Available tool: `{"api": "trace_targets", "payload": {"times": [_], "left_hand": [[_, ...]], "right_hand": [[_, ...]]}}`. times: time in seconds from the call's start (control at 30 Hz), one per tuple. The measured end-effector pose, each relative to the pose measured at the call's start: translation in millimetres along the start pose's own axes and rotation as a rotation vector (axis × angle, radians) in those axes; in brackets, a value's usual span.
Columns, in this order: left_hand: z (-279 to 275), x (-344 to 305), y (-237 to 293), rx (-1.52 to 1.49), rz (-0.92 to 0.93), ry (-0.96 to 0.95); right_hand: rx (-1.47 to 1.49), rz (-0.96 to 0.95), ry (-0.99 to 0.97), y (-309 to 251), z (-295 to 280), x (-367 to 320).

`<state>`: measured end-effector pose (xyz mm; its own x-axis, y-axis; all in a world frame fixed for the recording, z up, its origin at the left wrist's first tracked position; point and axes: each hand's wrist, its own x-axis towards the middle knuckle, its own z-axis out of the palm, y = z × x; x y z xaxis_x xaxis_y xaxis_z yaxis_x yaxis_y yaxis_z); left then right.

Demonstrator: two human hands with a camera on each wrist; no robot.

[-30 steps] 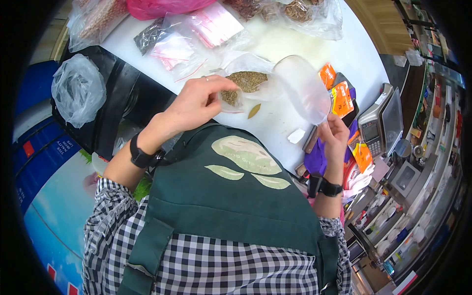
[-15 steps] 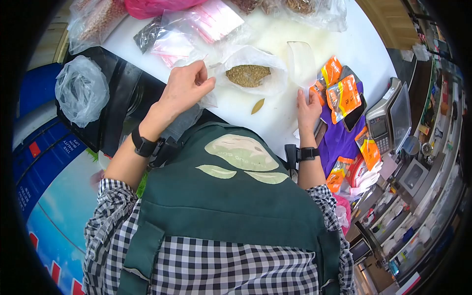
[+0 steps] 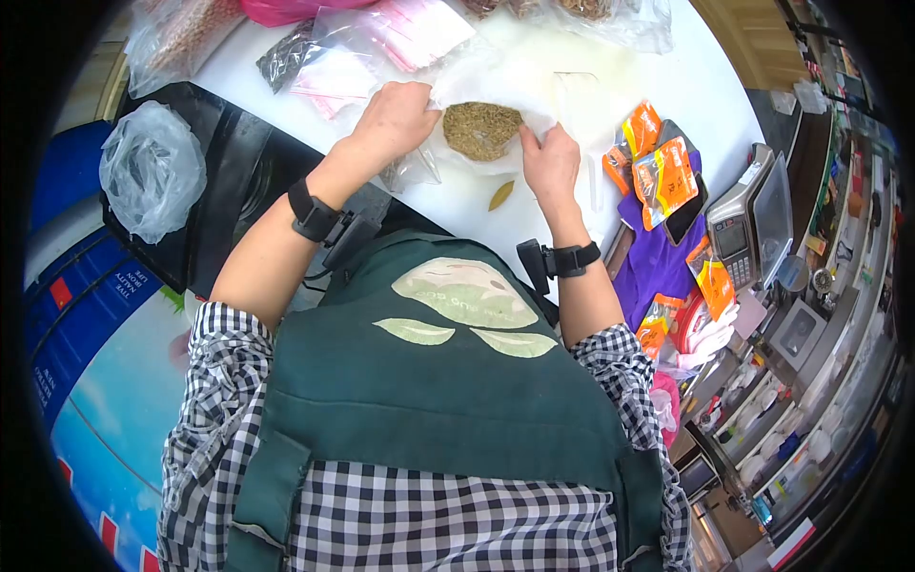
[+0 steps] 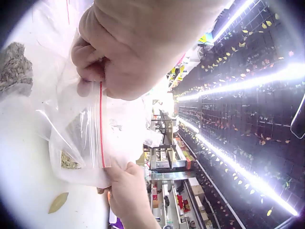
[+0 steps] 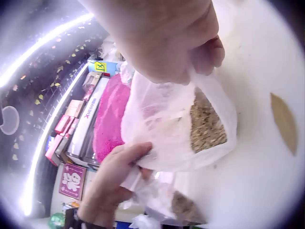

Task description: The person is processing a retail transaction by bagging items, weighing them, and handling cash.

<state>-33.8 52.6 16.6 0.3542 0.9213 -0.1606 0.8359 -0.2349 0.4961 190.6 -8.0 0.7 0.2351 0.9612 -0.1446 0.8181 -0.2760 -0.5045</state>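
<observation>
A white plastic bag with its mouth spread holds dried greenish-brown herb on the white table. My left hand grips the bag's left rim with curled fingers. At the right rim, my right hand pinches the plastic between thumb and fingers. A clear zip bag with a red strip hangs below my left hand, its top edge at the fingers; brown bits show inside it. One dry leaf lies in front of the white bag.
Beyond the hands lie zip bags and a pink bag. A clear plastic piece rests right of the white bag. Orange packets, purple cloth and a keypad device stand farther right. A crumpled clear bag is at left.
My right hand has let go of the clear plastic piece and moved left onto the white bag's rim. My left hand has come up and right to the opposite rim, with the zip bag below it.
</observation>
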Motion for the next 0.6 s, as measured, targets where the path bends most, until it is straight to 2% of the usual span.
{"api": "trace_targets", "payload": {"times": [0.07, 0.2, 0.27, 0.3, 0.37, 0.4, 0.47, 0.6], "left_hand": [[-5.2, 0.7, -2.3, -0.180, -0.133, -0.084], [-14.4, -8.5, 1.8, -0.302, -0.178, -0.074], [-19.7, -15.2, 7.4, -0.368, -0.174, -0.063], [-20.3, -16.3, 8.7, -0.370, -0.176, -0.059], [-20.6, -20.1, 11.3, -0.411, -0.148, -0.046], [-20.1, -21.7, 11.5, -0.410, -0.148, -0.050], [-17.5, -20.3, 11.4, -0.415, -0.142, -0.048], [-12.4, -20.9, 5.8, -0.341, -0.065, 0.010]], "right_hand": [[0.252, -0.182, 0.079, -3.8, -2.6, 0.3], [0.299, -0.274, 0.131, -7.0, -20.6, 3.9], [0.033, 0.002, -0.024, -3.4, -30.1, 6.3], [0.032, -0.003, -0.025, -5.7, -29.2, 4.7], [0.301, -0.210, 0.073, -7.9, -24.7, -4.5], [0.301, -0.206, 0.073, -2.5, -21.5, -5.4], [-0.079, -0.048, 0.038, 13.0, -17.2, 1.9], [-0.138, -0.020, 0.083, 8.1, -24.8, -17.2]]}}
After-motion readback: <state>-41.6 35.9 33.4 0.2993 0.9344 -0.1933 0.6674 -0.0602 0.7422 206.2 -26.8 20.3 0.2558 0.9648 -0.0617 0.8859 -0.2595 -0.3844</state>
